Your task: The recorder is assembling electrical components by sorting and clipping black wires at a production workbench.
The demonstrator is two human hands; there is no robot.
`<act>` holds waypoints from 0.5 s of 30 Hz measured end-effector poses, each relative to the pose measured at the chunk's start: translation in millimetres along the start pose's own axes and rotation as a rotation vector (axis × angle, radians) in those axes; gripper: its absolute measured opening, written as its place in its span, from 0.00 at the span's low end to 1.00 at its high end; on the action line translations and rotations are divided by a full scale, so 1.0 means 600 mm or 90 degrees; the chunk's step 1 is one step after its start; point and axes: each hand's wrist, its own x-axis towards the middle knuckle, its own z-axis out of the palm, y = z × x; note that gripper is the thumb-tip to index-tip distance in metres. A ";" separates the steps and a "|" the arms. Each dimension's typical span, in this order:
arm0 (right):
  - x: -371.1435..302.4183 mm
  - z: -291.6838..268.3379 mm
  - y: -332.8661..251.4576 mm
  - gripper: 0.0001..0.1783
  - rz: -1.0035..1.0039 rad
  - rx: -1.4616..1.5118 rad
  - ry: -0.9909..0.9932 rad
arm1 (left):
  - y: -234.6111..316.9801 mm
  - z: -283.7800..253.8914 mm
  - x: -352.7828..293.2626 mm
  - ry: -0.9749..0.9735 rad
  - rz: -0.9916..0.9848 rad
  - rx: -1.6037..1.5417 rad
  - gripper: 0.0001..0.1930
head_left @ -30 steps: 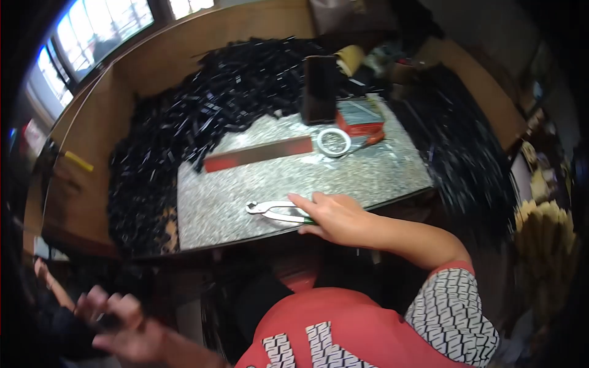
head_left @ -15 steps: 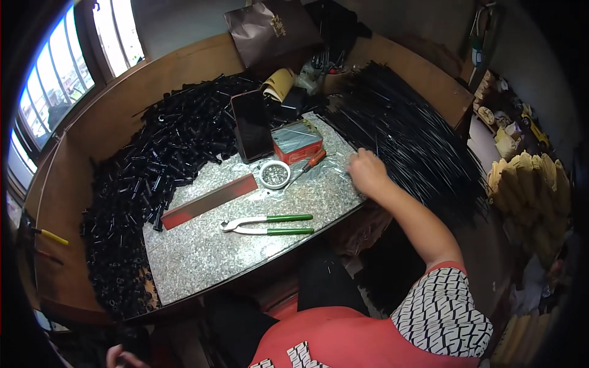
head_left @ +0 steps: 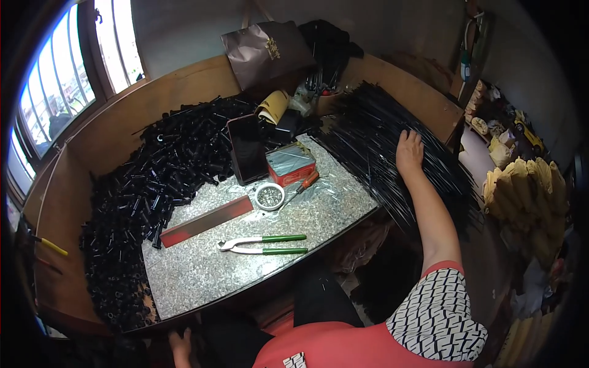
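Note:
My right hand (head_left: 410, 152) rests on the heap of long thin black rods (head_left: 368, 132) at the right of the bench. Its fingers lie stretched over them, with nothing visibly gripped. Low at the left, below the bench's front edge, my left hand (head_left: 180, 343) is raised with fingers apart, holding nothing I can see. Green-handled pliers (head_left: 285, 237) lie on the speckled stone top (head_left: 208, 276). Behind them are a flat grey-and-red bar (head_left: 208, 222), a small white bowl (head_left: 281, 187) of tiny metal bits and an orange-handled screwdriver (head_left: 311, 178).
Short black tubes (head_left: 178, 172) are piled along the left side. A dark upright tablet-like panel (head_left: 246, 149) and a red box (head_left: 291, 178) stand mid-bench. A wooden wall (head_left: 184, 76) borders the back, with a brown bag (head_left: 267, 55) there. Yellowish bundles (head_left: 527, 190) stand at right.
My right hand has moved from the stone top's right edge, farther right onto the rods. My left hand has come up and rightward toward the bench's front edge. The view has shifted slightly.

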 end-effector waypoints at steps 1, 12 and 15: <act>0.006 -0.010 0.013 0.22 0.004 -0.015 -0.030 | 0.020 -0.001 -0.005 0.011 0.021 -0.013 0.28; 0.057 0.010 0.013 0.21 0.087 -0.035 -0.098 | 0.123 0.115 -0.069 0.028 0.137 -0.002 0.38; 0.064 0.013 0.016 0.19 0.107 -0.037 -0.097 | 0.121 0.152 -0.088 0.058 0.177 0.005 0.38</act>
